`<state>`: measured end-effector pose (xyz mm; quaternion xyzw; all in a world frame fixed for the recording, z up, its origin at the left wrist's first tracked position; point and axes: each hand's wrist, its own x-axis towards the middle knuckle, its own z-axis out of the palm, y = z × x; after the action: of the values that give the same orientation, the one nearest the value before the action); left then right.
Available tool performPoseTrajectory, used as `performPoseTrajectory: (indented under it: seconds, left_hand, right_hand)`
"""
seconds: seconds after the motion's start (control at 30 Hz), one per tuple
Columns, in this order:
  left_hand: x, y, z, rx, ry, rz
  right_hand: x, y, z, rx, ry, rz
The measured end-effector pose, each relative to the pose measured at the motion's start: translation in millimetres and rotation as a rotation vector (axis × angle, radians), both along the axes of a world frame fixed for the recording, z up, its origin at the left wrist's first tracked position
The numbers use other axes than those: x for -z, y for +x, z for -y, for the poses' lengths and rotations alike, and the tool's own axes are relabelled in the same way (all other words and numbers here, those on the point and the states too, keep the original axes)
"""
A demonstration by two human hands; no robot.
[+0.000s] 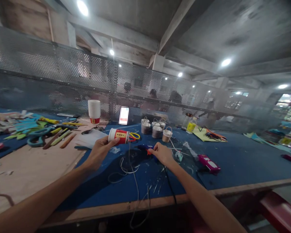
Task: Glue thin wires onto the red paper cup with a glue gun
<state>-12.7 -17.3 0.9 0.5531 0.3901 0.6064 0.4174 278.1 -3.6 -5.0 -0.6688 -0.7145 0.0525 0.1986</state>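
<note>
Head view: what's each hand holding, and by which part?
Left hand holds a paper cup on its side, grip around the white rim end. Right hand rests on a blue glue gun lying on the table; whether it grips it cannot be told.

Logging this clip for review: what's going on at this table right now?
A person at a blue work table holds a red-and-white paper cup on its side in the left hand. The right hand rests on a blue glue gun lying on the table. Behind stand several small cord-wrapped cups and a stack of paper cups.
</note>
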Motion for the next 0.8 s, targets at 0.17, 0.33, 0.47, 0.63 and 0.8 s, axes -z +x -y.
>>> performPoseTrajectory:
  seconds: [0.17, 0.33, 0.47, 0.63, 0.8]
  left_hand:
    - [0.6, 3, 1, 0.032, -0.026, 0.053]
    - [-4.9, 7, 6, 0.075, -0.059, 0.104]
    - [-8.3, 6, 9, 0.048, -0.073, 0.036]
    - [-6.4, 7, 12, 0.051, -0.083, -0.056]
    - [-3.3, 9, 13, 0.064, -0.066, -0.146]
  right_hand:
    - [-12.7, -20, 8, -0.177, 0.115, -0.179]
    - [-14.7, -64, 10, -0.558, -0.261, -0.851]
    - [-11.5, -78, 10, -0.675, -0.388, -1.002]
    - [-15.5, -69, 10, -0.595, -0.098, -0.903]
    - [-21.7, -61, 13, -0.601, 0.143, -0.812]
